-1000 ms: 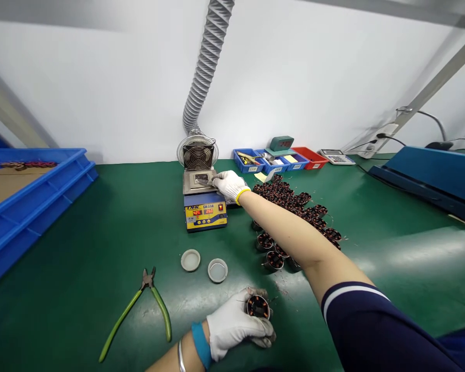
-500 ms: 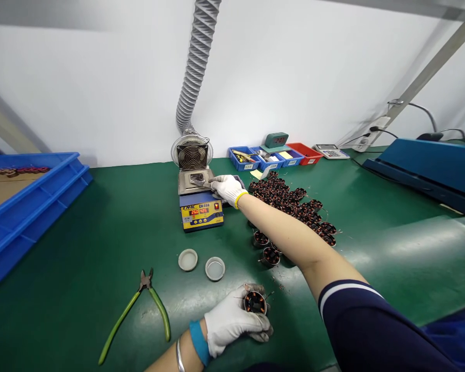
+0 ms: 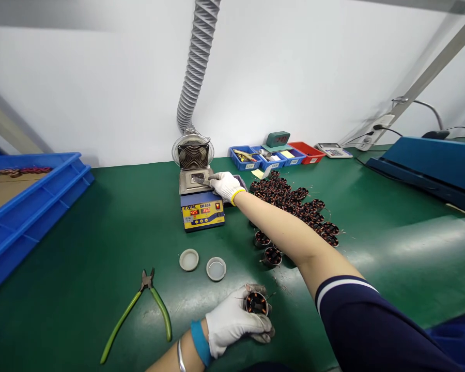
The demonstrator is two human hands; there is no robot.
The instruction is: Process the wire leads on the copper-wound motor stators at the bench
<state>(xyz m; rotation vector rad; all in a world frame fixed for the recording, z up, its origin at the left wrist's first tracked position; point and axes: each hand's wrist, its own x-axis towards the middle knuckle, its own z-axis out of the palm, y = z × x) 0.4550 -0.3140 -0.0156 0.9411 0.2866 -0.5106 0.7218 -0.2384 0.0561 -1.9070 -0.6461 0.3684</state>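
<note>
Gloved in white, my left hand (image 3: 238,320) is wrapped round a round motor part (image 3: 256,304) with black and copper windings, low in the middle of the view. My right hand (image 3: 225,186), also gloved, is stretched out to the solder pot (image 3: 202,212) and grips a flat metal scraper (image 3: 204,181). The scraper's tip lies over the square opening in the pot's top. Two small round dishes, one pale (image 3: 188,260) and one with clear liquid (image 3: 216,269), sit between the pot and my left hand.
Green-handled cutters (image 3: 161,306) lie open at the lower left. Many wound parts (image 3: 282,196) stand beyond my right forearm. Small blue bins (image 3: 245,158), a red bin (image 3: 306,153) and a clock (image 3: 278,138) line the wall. A blue crate (image 3: 42,206) is at left.
The whole view has shifted very slightly. My right hand has drawn the scraper a little to the left, while my left hand keeps its hold on the motor part.
</note>
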